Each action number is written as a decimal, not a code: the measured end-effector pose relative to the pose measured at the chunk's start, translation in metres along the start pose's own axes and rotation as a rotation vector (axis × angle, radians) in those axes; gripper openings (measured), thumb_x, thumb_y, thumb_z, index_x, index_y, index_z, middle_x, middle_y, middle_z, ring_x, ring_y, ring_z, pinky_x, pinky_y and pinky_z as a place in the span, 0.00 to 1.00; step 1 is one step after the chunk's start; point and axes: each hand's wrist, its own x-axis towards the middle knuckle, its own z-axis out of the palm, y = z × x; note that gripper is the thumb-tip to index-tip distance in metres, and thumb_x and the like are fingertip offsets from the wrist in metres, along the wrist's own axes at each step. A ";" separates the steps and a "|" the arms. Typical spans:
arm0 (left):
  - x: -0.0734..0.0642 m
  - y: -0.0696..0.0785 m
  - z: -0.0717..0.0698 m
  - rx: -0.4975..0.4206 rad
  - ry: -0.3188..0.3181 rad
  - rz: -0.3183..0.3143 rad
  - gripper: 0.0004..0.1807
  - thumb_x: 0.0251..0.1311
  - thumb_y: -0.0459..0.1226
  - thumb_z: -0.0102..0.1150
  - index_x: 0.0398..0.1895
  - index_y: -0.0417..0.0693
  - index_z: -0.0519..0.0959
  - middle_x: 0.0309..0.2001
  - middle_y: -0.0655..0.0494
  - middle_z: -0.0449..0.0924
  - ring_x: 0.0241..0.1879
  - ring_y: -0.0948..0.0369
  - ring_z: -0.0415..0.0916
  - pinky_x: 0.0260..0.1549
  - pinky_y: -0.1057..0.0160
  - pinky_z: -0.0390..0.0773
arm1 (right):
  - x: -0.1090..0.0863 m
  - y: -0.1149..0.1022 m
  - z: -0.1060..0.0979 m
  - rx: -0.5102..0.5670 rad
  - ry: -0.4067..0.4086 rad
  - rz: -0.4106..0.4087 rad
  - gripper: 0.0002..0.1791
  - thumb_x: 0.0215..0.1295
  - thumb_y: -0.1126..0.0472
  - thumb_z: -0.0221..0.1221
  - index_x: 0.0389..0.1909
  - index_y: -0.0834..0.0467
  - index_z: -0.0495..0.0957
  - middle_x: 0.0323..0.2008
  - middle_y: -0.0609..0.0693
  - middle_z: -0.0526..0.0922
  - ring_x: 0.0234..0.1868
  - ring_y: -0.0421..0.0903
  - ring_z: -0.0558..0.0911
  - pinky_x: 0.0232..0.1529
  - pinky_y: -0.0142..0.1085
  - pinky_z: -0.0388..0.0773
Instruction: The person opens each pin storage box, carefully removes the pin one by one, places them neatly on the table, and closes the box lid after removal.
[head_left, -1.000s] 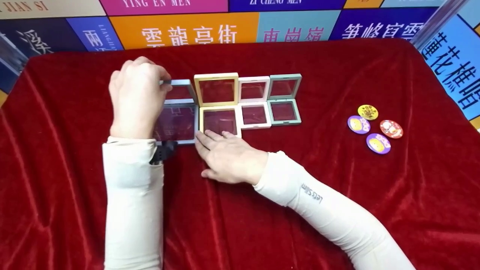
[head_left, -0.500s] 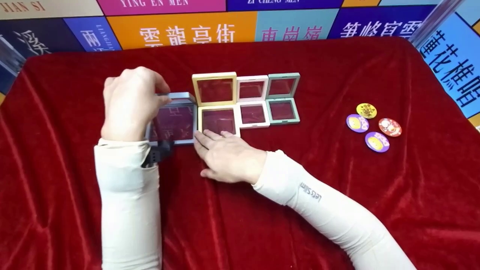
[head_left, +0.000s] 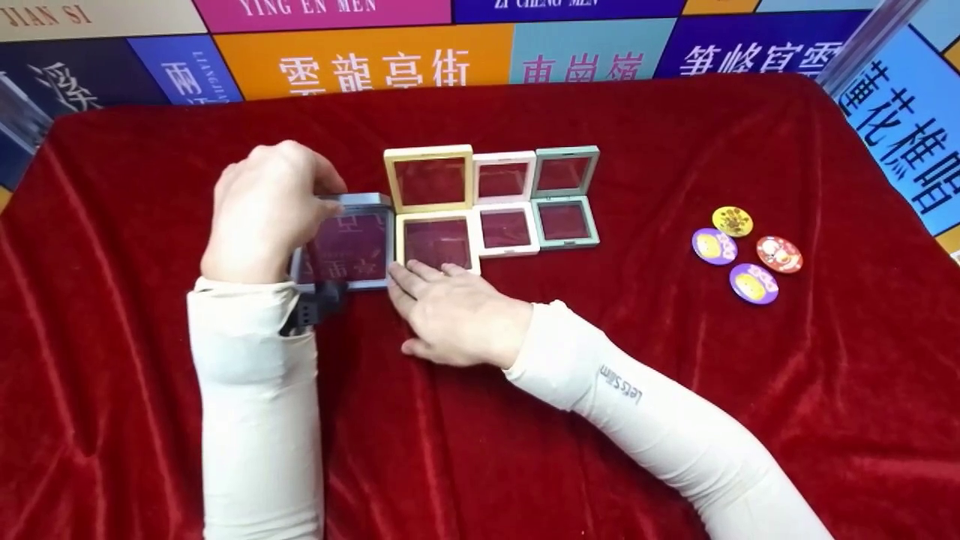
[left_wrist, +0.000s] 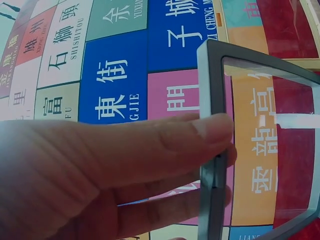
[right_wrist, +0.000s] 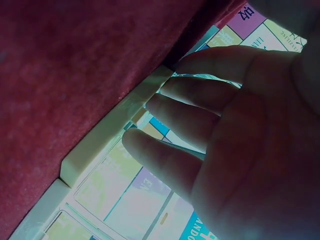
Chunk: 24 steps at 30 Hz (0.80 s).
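Note:
In the head view my left hand (head_left: 262, 214) pinches the top edge of the raised lid of a blue-grey display frame (head_left: 367, 199), which lies at the left end of a row. The left wrist view shows my thumb and fingers on either side of that frame's rim (left_wrist: 212, 95), with its clear film beyond. Part of this frame is hidden behind my left hand and wrist. My right hand (head_left: 465, 315) rests with straight fingers on the near edge of the open yellow frame (head_left: 429, 153), its fingertips also close to the blue-grey frame's right side.
A pinkish-white frame (head_left: 510, 251) and a green frame (head_left: 568, 244) stand open to the right. Farther right lie a yellow badge (head_left: 732, 221), a red badge (head_left: 780, 255) and two purple badges (head_left: 754, 283). Red velvet (head_left: 600, 450) covers the table; a lettered panel (head_left: 375, 64) stands behind.
My left hand has brought the blue-grey frame's lid down toward me, so it leans lower over its base. My right hand has stayed in place.

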 end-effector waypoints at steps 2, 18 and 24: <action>0.000 0.000 0.000 0.000 -0.012 0.001 0.12 0.54 0.37 0.62 0.43 0.50 0.85 0.43 0.45 0.85 0.43 0.45 0.77 0.41 0.45 0.71 | 0.000 0.000 0.000 -0.006 -0.001 0.002 0.41 0.67 0.39 0.48 0.74 0.55 0.49 0.77 0.52 0.45 0.77 0.50 0.48 0.73 0.50 0.54; 0.001 -0.003 0.006 -0.016 -0.274 -0.033 0.13 0.47 0.35 0.66 0.40 0.53 0.86 0.43 0.45 0.83 0.37 0.50 0.74 0.35 0.51 0.73 | -0.001 -0.001 0.001 -0.008 0.005 -0.002 0.41 0.67 0.39 0.49 0.74 0.56 0.50 0.76 0.53 0.46 0.77 0.51 0.49 0.72 0.50 0.55; 0.002 -0.004 0.008 -0.029 -0.309 -0.037 0.11 0.46 0.33 0.65 0.35 0.51 0.86 0.40 0.46 0.83 0.36 0.51 0.73 0.34 0.54 0.72 | 0.000 -0.002 0.000 -0.019 -0.003 0.008 0.41 0.67 0.39 0.48 0.74 0.55 0.50 0.77 0.52 0.45 0.77 0.51 0.48 0.73 0.50 0.52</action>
